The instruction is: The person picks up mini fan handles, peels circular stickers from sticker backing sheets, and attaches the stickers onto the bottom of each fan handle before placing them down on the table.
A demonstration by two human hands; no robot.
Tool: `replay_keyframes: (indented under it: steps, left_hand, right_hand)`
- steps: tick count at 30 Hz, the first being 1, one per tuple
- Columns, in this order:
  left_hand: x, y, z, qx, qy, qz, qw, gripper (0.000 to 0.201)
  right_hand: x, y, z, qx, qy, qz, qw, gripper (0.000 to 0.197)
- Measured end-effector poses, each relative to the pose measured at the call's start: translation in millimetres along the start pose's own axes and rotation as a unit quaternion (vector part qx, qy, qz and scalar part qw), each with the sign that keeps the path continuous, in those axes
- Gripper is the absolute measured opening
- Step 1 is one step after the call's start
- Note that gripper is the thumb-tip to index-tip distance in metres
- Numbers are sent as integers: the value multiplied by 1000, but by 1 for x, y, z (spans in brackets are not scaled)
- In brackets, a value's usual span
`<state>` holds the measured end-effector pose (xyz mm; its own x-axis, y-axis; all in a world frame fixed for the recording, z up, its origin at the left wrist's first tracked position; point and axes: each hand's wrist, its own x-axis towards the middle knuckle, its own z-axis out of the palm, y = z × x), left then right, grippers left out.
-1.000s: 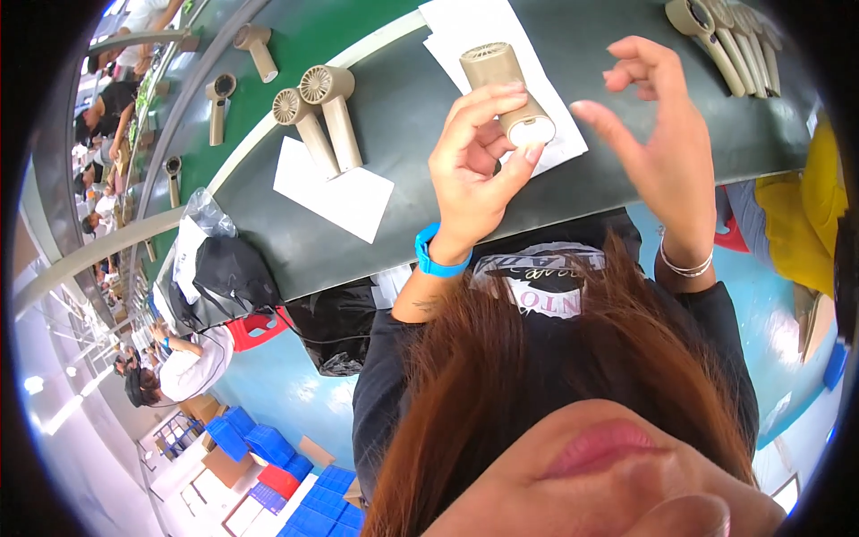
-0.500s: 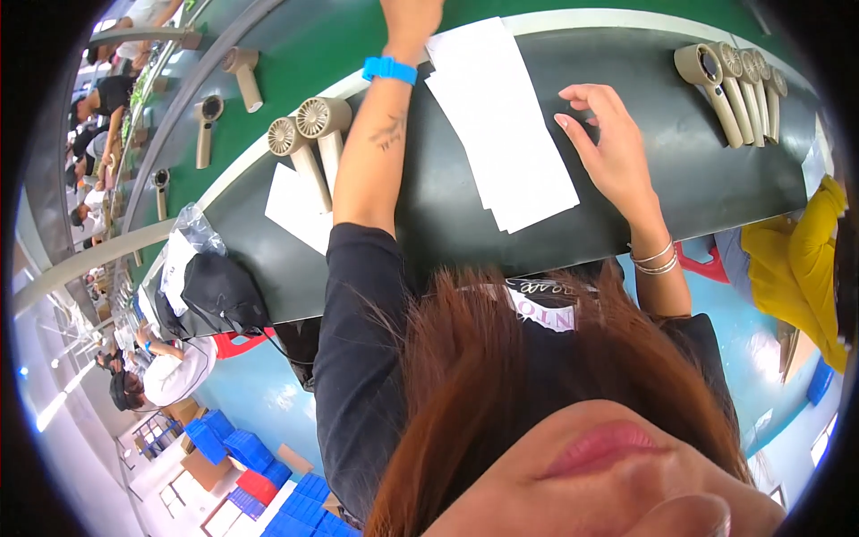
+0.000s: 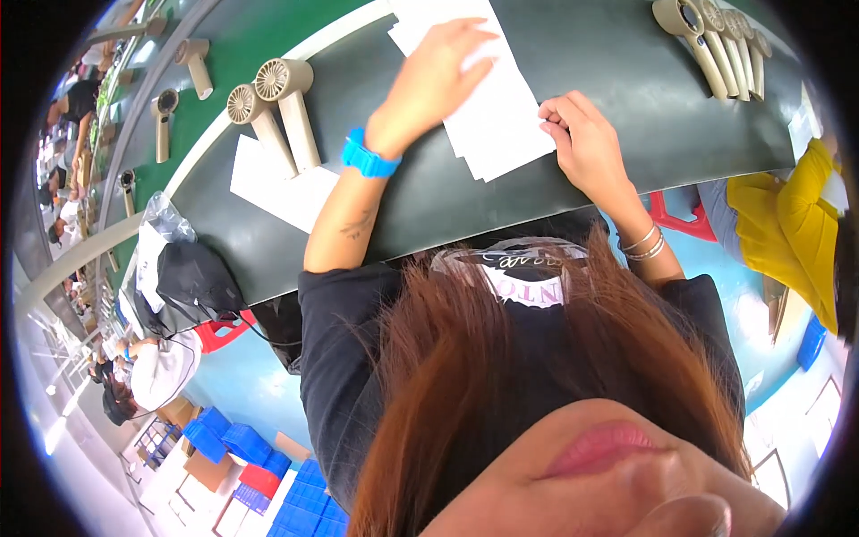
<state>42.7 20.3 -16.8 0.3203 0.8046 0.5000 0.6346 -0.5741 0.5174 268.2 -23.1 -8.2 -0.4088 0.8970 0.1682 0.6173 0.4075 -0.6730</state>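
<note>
A stack of white paper sheets [image 3: 506, 134] lies slightly fanned on the dark table in front of me. My left hand [image 3: 438, 76] is over its left side, fingers spread and slightly blurred, with nothing seen in them. Along the stack's right edge is my right hand [image 3: 586, 148], its fingers curled and the thumb drawn against them. Whether it pinches a sheet edge cannot be made out. To the left, two beige handheld fans [image 3: 291, 112] lie side by side, their handles reaching onto another white sheet [image 3: 268, 188].
Several beige handheld fans [image 3: 711, 49] lie in a row at the far right. More fans [image 3: 194, 67] are on the green conveyor [image 3: 246, 27] beyond the table's pale rim. A black bag [image 3: 197, 277] sits at the left table edge. A person in yellow [image 3: 783, 224] is at right.
My left hand has come back from the far edge to above the paper stack. My right hand has moved to the stack's edge and its fingers have closed. The whole view has shifted somewhat.
</note>
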Motion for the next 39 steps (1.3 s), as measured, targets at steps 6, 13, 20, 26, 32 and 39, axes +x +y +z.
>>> replay_keyframes:
  steps: [6, 13, 20, 26, 32, 39]
  left_hand:
    - [-20, 18, 4, 49, -50, 30, 997, 30]
    - [-19, 21, 3, 19, -58, 18, 998, 34]
    - [-25, 25, 2, 8, -69, -27, 997, 34]
    - [-26, 22, 4, 24, -38, -3, 999, 34]
    - [-27, 24, 8, 10, -35, -13, 999, 32]
    - [-31, 27, 7, -39, 43, -33, 998, 36]
  right_hand:
    - [1, -11, -3, 4, -5, 4, 1000, 10]
    - [-1, -8, -3, 17, 2, -26, 1000, 16]
    - [24, -3, -32, 95, -92, -49, 990, 8]
    - [160, 49, -67, -21, 211, -84, 974, 27]
    - [263, 131, -46, -268, 235, 28, 934, 54]
    - [235, 42, -94, -146, 241, -47, 958, 57]
